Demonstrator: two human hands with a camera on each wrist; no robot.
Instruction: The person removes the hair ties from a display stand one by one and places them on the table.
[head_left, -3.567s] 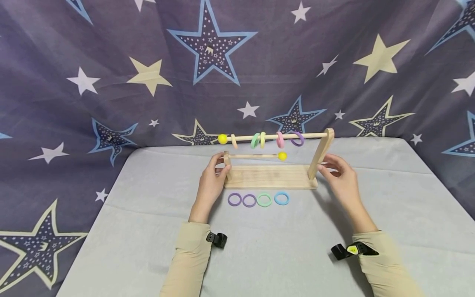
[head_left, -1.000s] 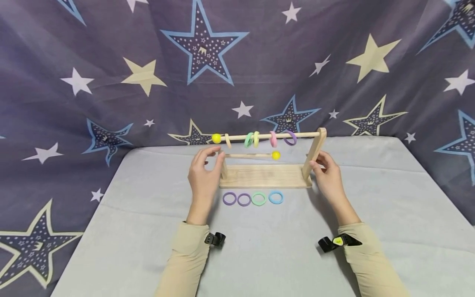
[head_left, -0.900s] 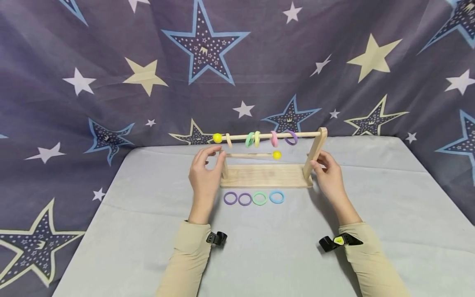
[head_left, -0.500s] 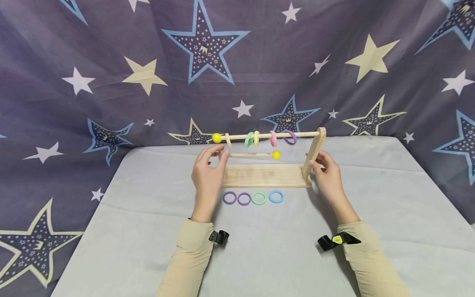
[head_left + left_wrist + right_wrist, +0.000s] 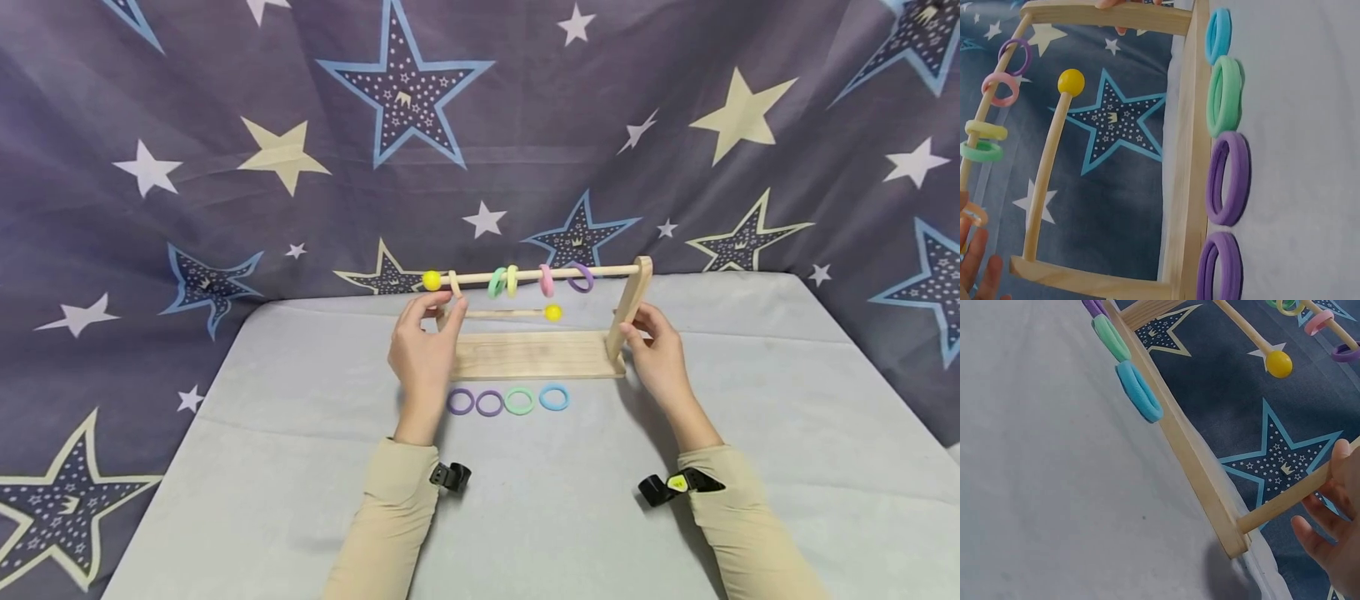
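Fingers [image 5: 972,256] of the left hand [image 5: 423,350] have risen from the short post [image 5: 1085,280] to the rod's [image 5: 617,271] peach ring [image 5: 454,282], pinching or not I cannot tell; the right hand [image 5: 660,354] still grips the tall post [image 5: 630,304] of the wooden stand [image 5: 532,354] on the counter [image 5: 540,517].

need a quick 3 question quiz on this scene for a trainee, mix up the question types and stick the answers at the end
1. How many hair ties lie on the table in front of the wooden stand?
2. True or false: the right hand grips the stand's taller upright.
3. Fill in the colour: on the upper rod, the hair tie hanging nearest the yellow ball at its end is ____.

Key:
1. Four: two purple, one green, one blue.
2. True.
3. Peach; the peach hair tie is right beside that ball.
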